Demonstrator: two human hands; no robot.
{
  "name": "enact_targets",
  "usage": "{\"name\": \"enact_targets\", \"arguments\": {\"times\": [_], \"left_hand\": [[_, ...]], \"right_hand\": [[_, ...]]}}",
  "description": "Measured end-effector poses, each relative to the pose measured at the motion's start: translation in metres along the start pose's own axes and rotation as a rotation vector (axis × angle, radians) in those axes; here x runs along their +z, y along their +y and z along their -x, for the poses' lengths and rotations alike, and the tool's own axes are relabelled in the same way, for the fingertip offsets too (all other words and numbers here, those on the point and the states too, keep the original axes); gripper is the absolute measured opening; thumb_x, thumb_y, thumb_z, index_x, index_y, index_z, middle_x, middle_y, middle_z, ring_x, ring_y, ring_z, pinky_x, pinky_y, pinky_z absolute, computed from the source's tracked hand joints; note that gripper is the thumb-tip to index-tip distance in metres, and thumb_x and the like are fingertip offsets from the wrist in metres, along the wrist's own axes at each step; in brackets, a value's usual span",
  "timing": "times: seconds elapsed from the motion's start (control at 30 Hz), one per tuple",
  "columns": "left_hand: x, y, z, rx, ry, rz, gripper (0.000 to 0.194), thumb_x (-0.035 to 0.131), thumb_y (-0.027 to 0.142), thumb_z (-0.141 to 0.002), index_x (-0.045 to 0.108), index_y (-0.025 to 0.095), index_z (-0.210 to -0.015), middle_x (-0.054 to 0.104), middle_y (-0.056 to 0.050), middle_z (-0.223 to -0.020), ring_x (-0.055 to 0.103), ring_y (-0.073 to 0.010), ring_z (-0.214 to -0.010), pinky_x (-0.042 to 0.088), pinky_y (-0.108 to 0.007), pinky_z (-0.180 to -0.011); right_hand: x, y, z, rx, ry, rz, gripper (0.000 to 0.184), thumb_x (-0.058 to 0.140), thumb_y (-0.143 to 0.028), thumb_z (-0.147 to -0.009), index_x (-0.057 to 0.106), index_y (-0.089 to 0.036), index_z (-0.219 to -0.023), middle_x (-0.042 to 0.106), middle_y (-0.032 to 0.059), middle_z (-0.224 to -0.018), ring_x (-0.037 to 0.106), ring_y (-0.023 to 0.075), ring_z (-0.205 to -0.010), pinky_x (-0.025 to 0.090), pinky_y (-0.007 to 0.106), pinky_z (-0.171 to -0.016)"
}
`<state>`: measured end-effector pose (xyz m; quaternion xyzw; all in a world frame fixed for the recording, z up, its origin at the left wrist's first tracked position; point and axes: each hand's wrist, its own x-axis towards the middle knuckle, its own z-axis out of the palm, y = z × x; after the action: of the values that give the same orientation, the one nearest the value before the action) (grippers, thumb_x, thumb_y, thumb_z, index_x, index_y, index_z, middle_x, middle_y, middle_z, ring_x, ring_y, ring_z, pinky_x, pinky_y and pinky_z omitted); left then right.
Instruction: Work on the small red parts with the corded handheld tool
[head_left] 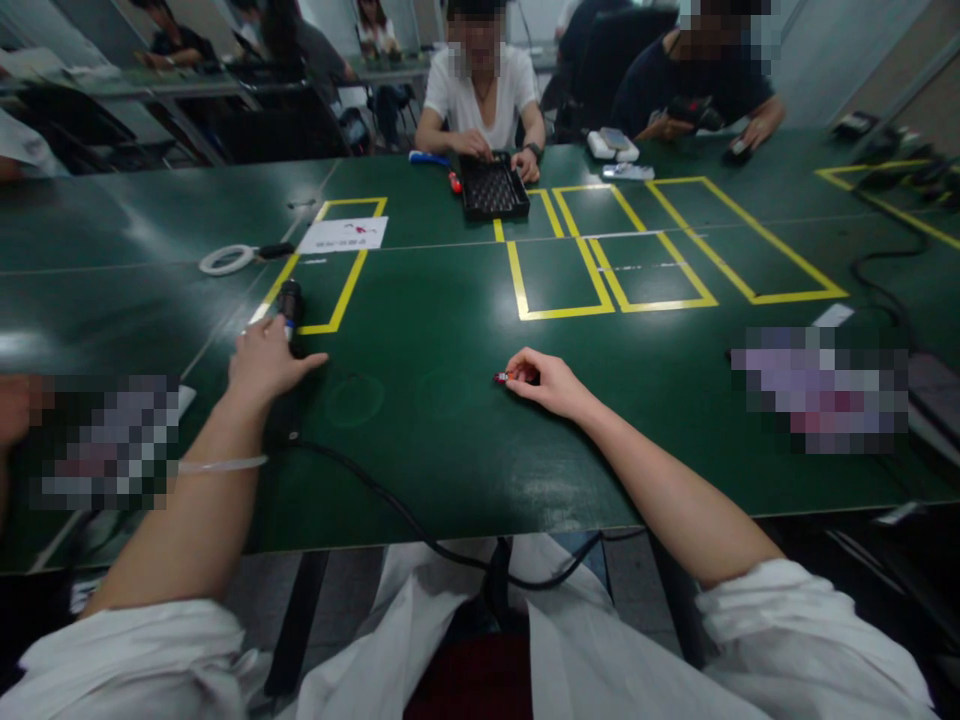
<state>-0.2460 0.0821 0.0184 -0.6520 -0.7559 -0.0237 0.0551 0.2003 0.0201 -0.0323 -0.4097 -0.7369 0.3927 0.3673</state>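
Note:
My left hand [264, 362] reaches over the left part of the table, thumb stretched out sideways. Its fingertips are at the lower end of a black flashlight-like cylinder [290, 297], which has a bit of blue near its base; whether they touch it is unclear. Beneath that wrist lies a dark flat object [283, 420], partly hidden, with a black cable running from near it toward the table edge. Near the table's middle, my right hand [551, 382] pinches a small red-and-silver piece [501, 378] between thumb and fingers, close to the surface. Its exact kind is too small to make out.
Yellow tape rectangles [566, 315] mark the green table [420, 470]. A printed paper [343, 234] and a white ring [226, 260] lie at left. Across sits a person handling a black tray [495, 190]. Blurred items lie on both sides; a black cable [375, 487] crosses the front edge.

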Motion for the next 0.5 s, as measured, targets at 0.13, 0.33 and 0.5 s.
{"name": "enact_targets", "arguments": {"times": [0.13,0.33,0.5], "left_hand": [[0.0,-0.033,-0.004,0.008,-0.214,0.002,0.058,0.072,0.04,-0.084,0.049,0.009,-0.127,0.059,-0.011,-0.121,0.054,-0.0208,-0.102,0.045,-0.03,-0.091],[-0.001,-0.028,0.0,0.048,-0.18,-0.075,0.059,0.08,0.033,-0.077,0.051,0.01,-0.124,0.058,-0.005,-0.113,0.052,-0.0171,-0.105,0.043,-0.021,-0.091],[0.0,-0.009,0.01,-0.101,-0.134,-0.016,0.067,0.074,0.041,-0.079,0.05,0.009,-0.132,0.051,-0.013,-0.122,0.052,-0.0231,-0.105,0.047,-0.033,-0.092]], "right_hand": [[0.0,0.0,0.0,0.002,0.006,0.008,0.015,0.066,-0.028,-0.082,0.061,-0.018,-0.091,0.064,-0.0001,-0.076,0.054,0.0121,-0.065,0.043,0.026,-0.064],[0.0,0.006,-0.001,0.019,0.001,-0.002,0.016,0.067,-0.03,-0.082,0.061,-0.018,-0.092,0.062,-0.0006,-0.075,0.053,0.012,-0.064,0.041,0.026,-0.063],[0.0,0.006,-0.001,0.037,-0.004,-0.014,0.017,0.067,-0.03,-0.082,0.062,-0.018,-0.093,0.06,-0.0016,-0.071,0.052,0.0122,-0.063,0.04,0.026,-0.062]]}}
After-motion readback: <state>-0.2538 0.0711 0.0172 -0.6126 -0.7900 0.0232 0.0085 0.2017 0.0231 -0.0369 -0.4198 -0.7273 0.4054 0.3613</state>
